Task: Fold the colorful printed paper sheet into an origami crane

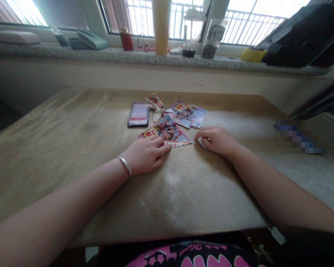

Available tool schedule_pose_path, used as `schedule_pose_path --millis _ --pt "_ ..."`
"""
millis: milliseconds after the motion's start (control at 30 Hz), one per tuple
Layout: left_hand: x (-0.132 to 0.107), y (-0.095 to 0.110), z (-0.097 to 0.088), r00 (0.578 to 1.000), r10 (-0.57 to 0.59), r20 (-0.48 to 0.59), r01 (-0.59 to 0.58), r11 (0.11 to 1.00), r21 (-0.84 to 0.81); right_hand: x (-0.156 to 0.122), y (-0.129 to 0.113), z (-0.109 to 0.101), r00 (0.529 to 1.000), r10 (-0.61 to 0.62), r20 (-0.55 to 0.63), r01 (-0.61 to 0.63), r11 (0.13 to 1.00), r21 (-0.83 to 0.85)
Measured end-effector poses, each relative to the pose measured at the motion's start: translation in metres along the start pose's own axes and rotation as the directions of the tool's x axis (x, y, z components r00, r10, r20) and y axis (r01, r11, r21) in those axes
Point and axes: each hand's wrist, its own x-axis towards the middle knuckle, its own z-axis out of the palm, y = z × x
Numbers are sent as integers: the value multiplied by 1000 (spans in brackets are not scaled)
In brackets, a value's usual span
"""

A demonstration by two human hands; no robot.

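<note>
We get daylight from the far side, through pale-framed glass windows (247,20) whose panes bleach almost to white, leaving the plain whitish wall (128,72) beneath them dim. A milky glare spreads over the smooth beige tabletop (172,181), where our bare right hand (215,140) and forearm (263,174) cast a soft shadow. We find the print on the folded, multicoloured paper triangle (169,129) slightly soft, the outer edges stretched and blurred, and 2 patches pixelated.
</note>
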Motion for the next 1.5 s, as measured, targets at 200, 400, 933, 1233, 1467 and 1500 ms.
schedule_pose_path --millis 200,400,933,1233,1467,1500 --pt "1 0 -2 1000 27 -4 -27 999 19 7 -25 6 968 -247 46 245 969 27" --pt "2 -1 0 999 48 -22 -47 998 36 11 -34 11 969 -238 70 237 971 19" --pt "5 -7 3 999 41 -36 -42 999 -17 17 -39 15 970 -229 84 235 970 -67" --pt "3 -15 3 996 76 -56 -81 993 -80 16 -35 18 971 -230 58 232 972 -30" --pt "-1 -18 1 998 52 -19 -54 988 -143 16 -35 18 974 -221 56 222 975 -12" --pt "-1 -18 0 999 49 -16 -51 987 -151 16 -35 18 974 -218 58 219 976 -15"
